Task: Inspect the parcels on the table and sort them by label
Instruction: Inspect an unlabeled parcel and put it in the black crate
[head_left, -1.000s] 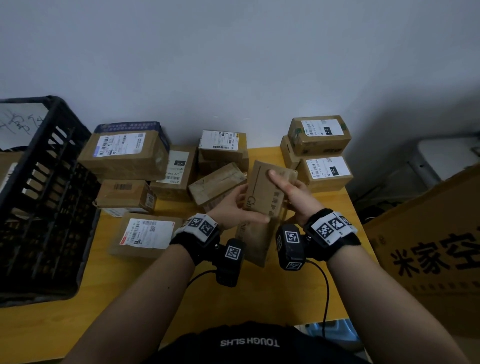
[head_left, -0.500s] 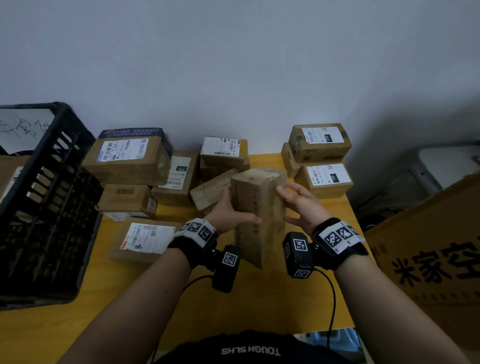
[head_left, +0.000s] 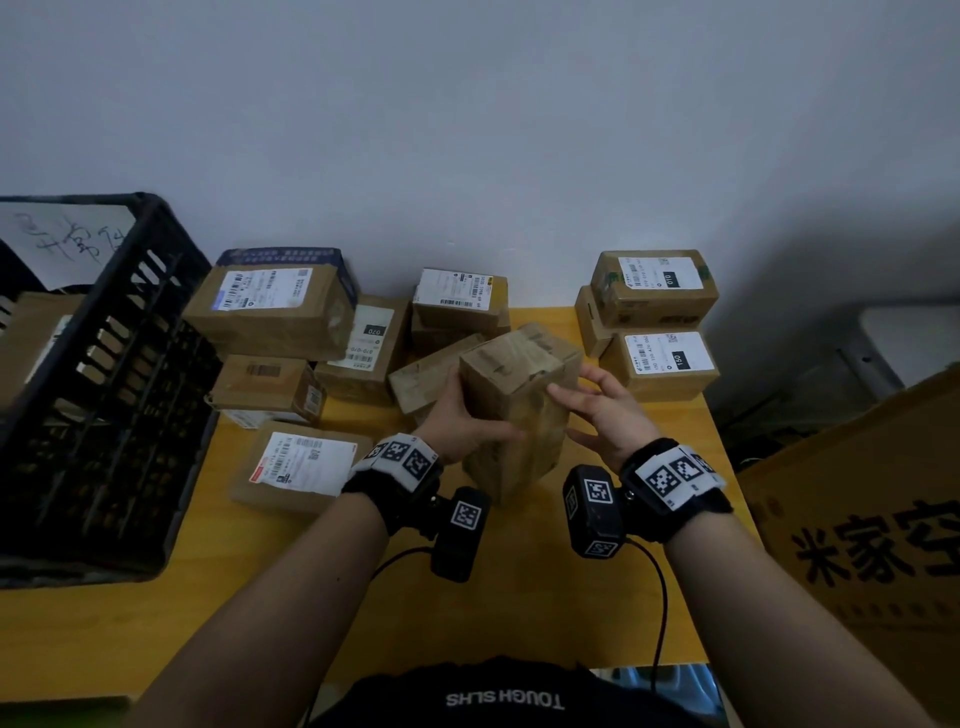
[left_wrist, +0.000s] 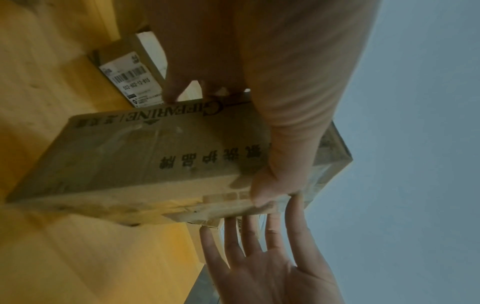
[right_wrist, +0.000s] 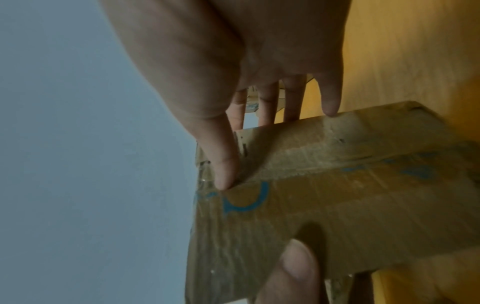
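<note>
A yellow table (head_left: 291, 566) stands against a plain grey wall, with labelled parcels crowded along its far edge. In the head view, the tall parcel (head_left: 511, 410) held upright over the table's middle has turned since a second ago: the printed face has swung leftward, and a taped end now tops it. No shipping label shows yet, so inspection probably goes on. The left hand (head_left: 462, 423) grips its left side, thumb across the front; the right hand (head_left: 597, 410) has loosened, fingers spread against the right side. A black crate (head_left: 130, 332) at the left holds something brown, too dark to identify.

The left wrist view shows the left thumb (left_wrist: 272, 185) pressed on the printed face.

The right wrist view shows the right fingers (right_wrist: 223, 164) straight, tips touching cardboard.
</note>
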